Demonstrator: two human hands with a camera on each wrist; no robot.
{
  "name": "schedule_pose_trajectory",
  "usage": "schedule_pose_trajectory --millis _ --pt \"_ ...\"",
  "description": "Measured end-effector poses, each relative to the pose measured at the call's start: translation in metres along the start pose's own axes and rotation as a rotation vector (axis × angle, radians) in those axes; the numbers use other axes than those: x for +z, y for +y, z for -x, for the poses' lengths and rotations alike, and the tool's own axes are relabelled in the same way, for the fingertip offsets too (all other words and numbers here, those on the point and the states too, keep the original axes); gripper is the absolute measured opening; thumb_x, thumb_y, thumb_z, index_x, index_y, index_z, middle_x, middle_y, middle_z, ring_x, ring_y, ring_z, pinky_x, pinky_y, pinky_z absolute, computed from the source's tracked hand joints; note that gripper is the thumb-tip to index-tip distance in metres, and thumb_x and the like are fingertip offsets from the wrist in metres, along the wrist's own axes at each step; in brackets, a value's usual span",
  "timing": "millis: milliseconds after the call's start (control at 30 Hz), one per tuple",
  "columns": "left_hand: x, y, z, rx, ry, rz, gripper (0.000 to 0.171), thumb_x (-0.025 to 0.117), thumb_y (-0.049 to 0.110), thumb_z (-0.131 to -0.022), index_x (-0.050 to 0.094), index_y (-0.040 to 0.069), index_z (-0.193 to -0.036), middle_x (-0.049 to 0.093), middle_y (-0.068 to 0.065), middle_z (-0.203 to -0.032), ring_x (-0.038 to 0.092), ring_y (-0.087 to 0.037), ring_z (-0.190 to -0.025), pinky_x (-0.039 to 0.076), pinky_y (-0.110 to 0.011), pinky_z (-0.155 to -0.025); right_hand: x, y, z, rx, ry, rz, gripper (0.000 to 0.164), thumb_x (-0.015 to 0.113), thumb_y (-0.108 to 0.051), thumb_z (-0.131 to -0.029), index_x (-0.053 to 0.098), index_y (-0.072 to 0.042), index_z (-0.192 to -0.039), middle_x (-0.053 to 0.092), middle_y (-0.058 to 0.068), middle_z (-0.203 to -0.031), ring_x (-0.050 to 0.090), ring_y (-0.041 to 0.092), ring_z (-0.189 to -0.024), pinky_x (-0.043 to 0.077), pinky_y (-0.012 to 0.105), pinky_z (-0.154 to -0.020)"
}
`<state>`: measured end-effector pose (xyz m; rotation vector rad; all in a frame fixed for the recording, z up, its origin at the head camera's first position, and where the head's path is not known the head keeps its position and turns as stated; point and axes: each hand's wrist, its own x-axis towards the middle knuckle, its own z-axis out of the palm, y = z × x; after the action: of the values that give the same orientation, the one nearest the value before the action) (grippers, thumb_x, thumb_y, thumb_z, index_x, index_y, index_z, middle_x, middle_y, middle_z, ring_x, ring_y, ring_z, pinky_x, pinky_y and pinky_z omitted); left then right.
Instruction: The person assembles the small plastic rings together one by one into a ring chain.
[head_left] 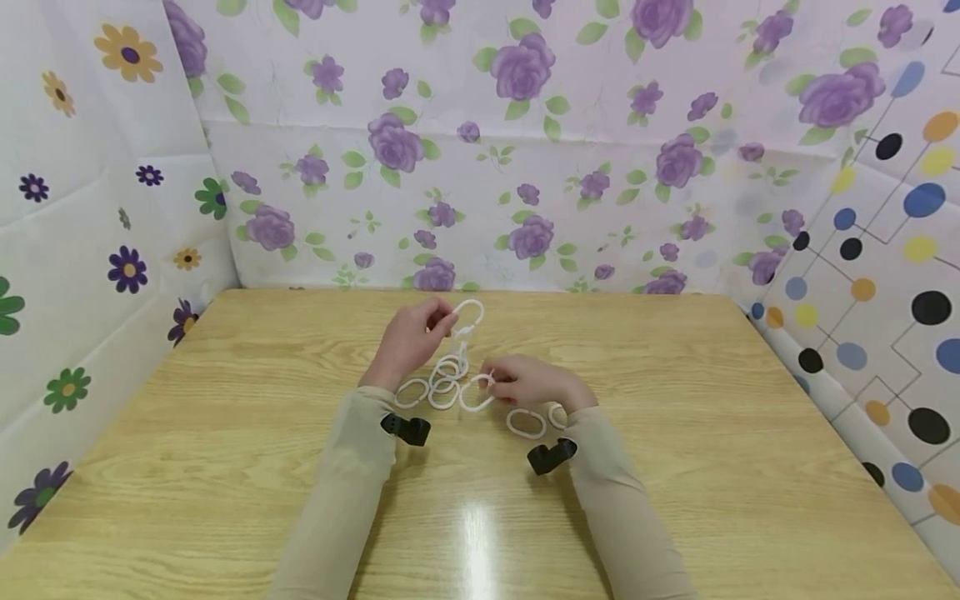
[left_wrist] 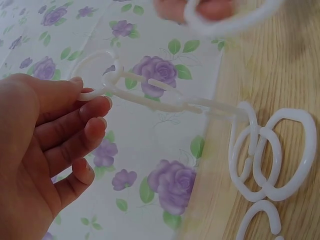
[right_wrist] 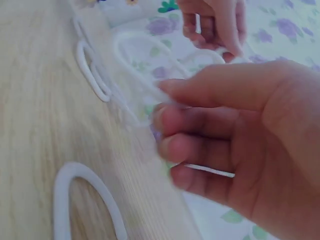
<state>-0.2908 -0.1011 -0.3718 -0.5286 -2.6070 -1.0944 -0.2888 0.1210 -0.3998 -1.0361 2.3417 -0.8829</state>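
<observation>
white link chain (left_wrist: 150,102) runs from the left hand (head_left: 408,340) down to overlapping links on the tabletop (head_left: 675,500), between both hands. the grip of the left hand pinches the end link, thumb against forefinger; the grip of the right hand (head_left: 534,382) pinches a white link (head_left: 462,395) beside the pile. the links look like light, stiff plastic, probably smooth enough to slip, so best held by a rounded end, away from any gap. overlap makes them hard to count. the right hand's link blurs in its wrist view; whether it joins the chain, i cannot tell. another link (head_left: 550,415) is partly hidden by the right wrist.
</observation>
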Motion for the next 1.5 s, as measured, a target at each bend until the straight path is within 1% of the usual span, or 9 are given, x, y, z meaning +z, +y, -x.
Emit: schedule_pose_trajectory --millis 67,133,267,367,500,667,867,1100,1500 --pt "0.001 -0.001 0.002 -0.002 -0.004 0.001 0.019 0.055 0.024 -0.100 0.066 0.008 -0.099 0.067 -0.006 -0.079 0.055 -0.017 -0.068 0.042 -0.031 -0.067 -0.002 0.003 0.002 -0.001 0.084 -0.040 0.023 0.046 -0.006 -0.100 0.051 -0.002 -0.121 0.049 0.001 -0.065 0.046 0.013 -0.057 0.039 0.024 -0.059" --pt "0.002 -0.001 0.003 0.000 -0.001 -0.010 0.018 0.056 0.023 -0.099 0.066 0.008 -0.099 0.067 -0.005 -0.079 0.055 -0.016 -0.067 0.043 -0.031 -0.067 -0.002 0.005 0.003 0.000 0.179 -0.089 0.026 0.046 -0.006 -0.100 0.049 -0.004 -0.126 0.050 0.001 -0.065 0.048 0.019 -0.058 0.039 0.025 -0.058" --pt "0.003 -0.002 0.005 0.011 -0.002 -0.024 0.017 0.055 0.023 -0.100 0.066 0.009 -0.100 0.067 -0.004 -0.080 0.056 -0.016 -0.069 0.044 -0.033 -0.068 -0.004 0.005 0.003 0.012 0.366 -0.172 0.019 0.045 -0.012 -0.102 0.057 -0.007 -0.116 0.051 0.001 -0.066 0.049 0.022 -0.061 0.040 0.024 -0.057" --pt "0.004 -0.002 0.004 0.020 -0.017 -0.022 0.017 0.054 0.023 -0.100 0.066 0.010 -0.100 0.068 -0.005 -0.081 0.057 -0.017 -0.070 0.044 -0.033 -0.068 -0.004 0.005 0.003 0.019 0.438 -0.241 0.020 0.044 -0.015 -0.104 0.060 -0.006 -0.110 0.050 0.002 -0.066 0.046 0.015 -0.059 0.039 0.024 -0.056" --pt "0.004 -0.002 0.004 0.022 -0.030 -0.012 0.017 0.053 0.024 -0.101 0.065 0.013 -0.100 0.069 -0.005 -0.082 0.059 -0.018 -0.071 0.043 -0.032 -0.067 -0.005 0.005 0.004 0.010 0.443 -0.284 0.023 0.043 -0.016 -0.104 0.060 -0.002 -0.108 0.048 0.002 -0.066 0.043 0.012 -0.057 0.038 0.025 -0.055" --pt "0.004 -0.002 0.004 0.034 -0.032 -0.008 0.018 0.052 0.025 -0.101 0.065 0.014 -0.103 0.071 -0.005 -0.086 0.062 -0.018 -0.076 0.043 -0.031 -0.067 -0.006 0.005 0.003 0.012 0.445 -0.260 0.026 0.044 -0.019 -0.104 0.061 0.001 -0.105 0.046 0.001 -0.063 0.040 0.010 -0.054 0.034 0.022 -0.051" --pt "0.004 -0.001 0.003 0.067 -0.059 0.015 0.015 0.053 0.021 -0.101 0.065 0.013 -0.104 0.070 -0.007 -0.086 0.061 -0.018 -0.077 0.044 -0.031 -0.066 -0.007 0.004 0.003 0.046 0.480 -0.236 0.028 0.046 -0.021 -0.104 0.060 0.003 -0.099 0.045 -0.002 -0.064 0.039 0.009 -0.054 0.034 0.020 -0.052" --pt "0.006 0.001 0.001 0.109 -0.089 0.034 0.016 0.053 0.022 -0.101 0.065 0.013 -0.106 0.070 -0.009 -0.088 0.061 -0.017 -0.079 0.045 -0.031 -0.068 -0.008 0.002 0.003 0.058 0.520 -0.215 0.029 0.048 -0.027 -0.103 0.062 -0.003 -0.095 0.043 -0.001 -0.060 0.038 0.011 -0.052 0.033 0.022 -0.050" --pt "0.005 0.006 0.001 0.119 -0.134 0.035 0.016 0.053 0.020 -0.101 0.064 0.013 -0.110 0.072 -0.011 -0.096 0.063 -0.018 -0.082 0.047 -0.032 -0.069 -0.012 0.002 0.001 0.065 0.520 -0.237 0.027 0.046 -0.025 -0.104 0.062 -0.003 -0.099 0.044 0.000 -0.060 0.038 0.011 -0.052 0.033 0.022 -0.050"
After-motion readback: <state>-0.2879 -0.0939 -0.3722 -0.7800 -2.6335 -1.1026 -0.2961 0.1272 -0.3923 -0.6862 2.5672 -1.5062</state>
